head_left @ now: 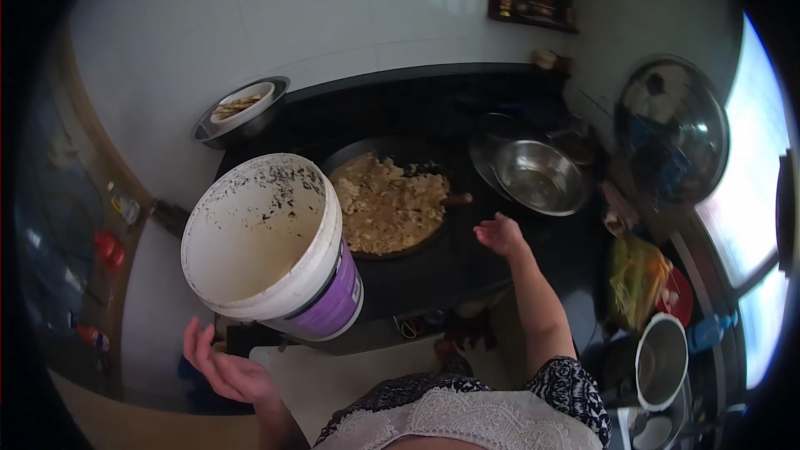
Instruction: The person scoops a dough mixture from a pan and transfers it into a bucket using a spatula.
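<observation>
While my left hand (235,373) and right hand (502,235) are open, grasping nothing, the speckled plastic bucket (250,258) tilts near the left, and the chunky food mixture (387,210) already lies spread in the wok (410,150), what remains being unclear.

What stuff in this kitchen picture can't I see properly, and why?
All in the head view:
- Words on the bucket's purple label: too small and turned away.
- What's under the pan: the pan hides it.
- Top of the wall cabinet: cut off by the top edge.
</observation>
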